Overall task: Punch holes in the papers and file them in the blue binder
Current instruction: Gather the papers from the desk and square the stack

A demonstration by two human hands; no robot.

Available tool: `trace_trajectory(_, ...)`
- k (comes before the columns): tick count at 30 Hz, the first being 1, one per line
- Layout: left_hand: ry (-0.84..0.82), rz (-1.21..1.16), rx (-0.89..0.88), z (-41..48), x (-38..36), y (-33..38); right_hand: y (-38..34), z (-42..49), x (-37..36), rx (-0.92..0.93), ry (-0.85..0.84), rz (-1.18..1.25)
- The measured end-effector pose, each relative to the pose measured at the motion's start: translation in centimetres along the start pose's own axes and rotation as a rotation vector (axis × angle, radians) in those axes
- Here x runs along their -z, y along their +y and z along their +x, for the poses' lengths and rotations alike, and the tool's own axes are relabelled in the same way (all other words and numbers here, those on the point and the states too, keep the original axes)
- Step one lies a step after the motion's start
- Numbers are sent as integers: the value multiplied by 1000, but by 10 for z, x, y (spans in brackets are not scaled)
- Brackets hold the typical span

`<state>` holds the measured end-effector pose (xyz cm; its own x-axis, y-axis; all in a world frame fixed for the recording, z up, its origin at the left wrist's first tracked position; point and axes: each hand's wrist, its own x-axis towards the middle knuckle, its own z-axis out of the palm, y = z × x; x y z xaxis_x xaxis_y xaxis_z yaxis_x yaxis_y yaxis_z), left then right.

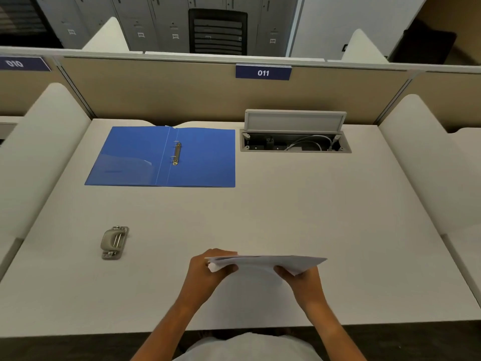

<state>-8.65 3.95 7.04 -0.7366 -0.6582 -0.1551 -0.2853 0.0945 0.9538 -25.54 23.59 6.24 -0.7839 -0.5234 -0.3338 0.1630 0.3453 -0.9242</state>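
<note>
Head view, low centre of the frame: my left hand (208, 267) and right hand (299, 278) both grip the papers (263, 263), a thin white stack held nearly edge-on above the desk (286, 204). My left fingers curl closed round the stack's left end, thumb on the near side; my right hand pinches the near right corner, fingers folded under the sheets. The stack sags a little between my hands, its right corner pointing toward the frame's right. Left of my hands, well apart, the punch (114, 242) lies flat on the desk, a small grey-beige block with metal ends. In the upper left sits the binder (161, 157), glossy blue plastic, spread open and flat, with two metal rings on its spine; whether they are open I cannot tell. To its right, in the upper centre, a grey cable tray (295, 143) is sunk in the desk, lid raised, with pale cables inside. The desk is smooth and off-white.
</note>
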Motion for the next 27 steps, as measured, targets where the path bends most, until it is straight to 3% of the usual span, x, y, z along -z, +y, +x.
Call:
trace_trajectory(10, 30, 30, -44, 3, 12, 10, -15, -8, 12, 14, -40, 5)
trace_trajectory(18, -43, 72, 49, 2, 10, -1, -17, -10, 15, 138, -98, -169)
trace_trajectory(27, -3, -67, 123, 0, 13, 27, -24, -11, 12, 28, -25, -41)
